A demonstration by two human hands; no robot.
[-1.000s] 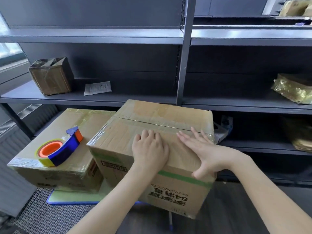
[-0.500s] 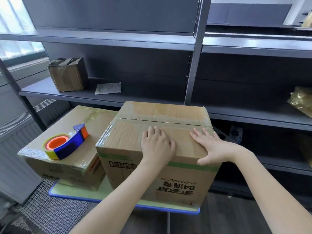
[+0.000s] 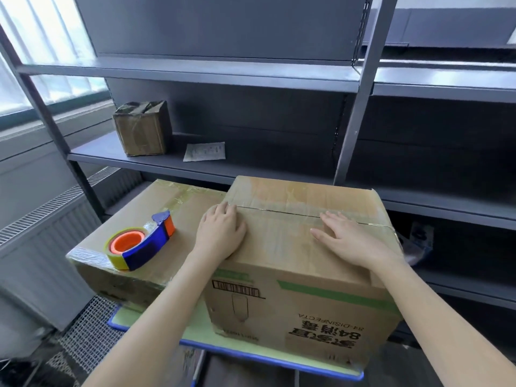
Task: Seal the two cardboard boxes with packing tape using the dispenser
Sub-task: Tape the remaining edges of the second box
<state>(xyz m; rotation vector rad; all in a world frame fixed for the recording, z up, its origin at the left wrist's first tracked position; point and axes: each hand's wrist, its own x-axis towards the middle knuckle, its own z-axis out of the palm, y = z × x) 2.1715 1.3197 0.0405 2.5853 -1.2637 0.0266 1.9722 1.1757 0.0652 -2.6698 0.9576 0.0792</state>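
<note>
A tall cardboard box (image 3: 296, 297) with green stripes and upside-down print stands at centre; its top flaps are closed and a seam runs across the top. My left hand (image 3: 222, 233) rests flat on the top near its left edge. My right hand (image 3: 349, 240) lies flat on the top further right, fingers straight. A lower cardboard box (image 3: 173, 208) with clear tape on it sits to the left, touching the tall one. The blue and orange tape dispenser (image 3: 139, 244) with a yellow-edged roll lies on the lower box.
Both boxes sit on a green board with a blue rim (image 3: 251, 353). Grey metal shelving (image 3: 223, 166) stands right behind, with a small taped box (image 3: 142, 128) and a paper slip (image 3: 204, 151) on one shelf. A radiator (image 3: 50, 219) and window are at left; mesh flooring lies below.
My left hand slid left along the tall box's top, toward its left edge. My right hand moved from the near right edge further onto the top. The view shifted right and closer.
</note>
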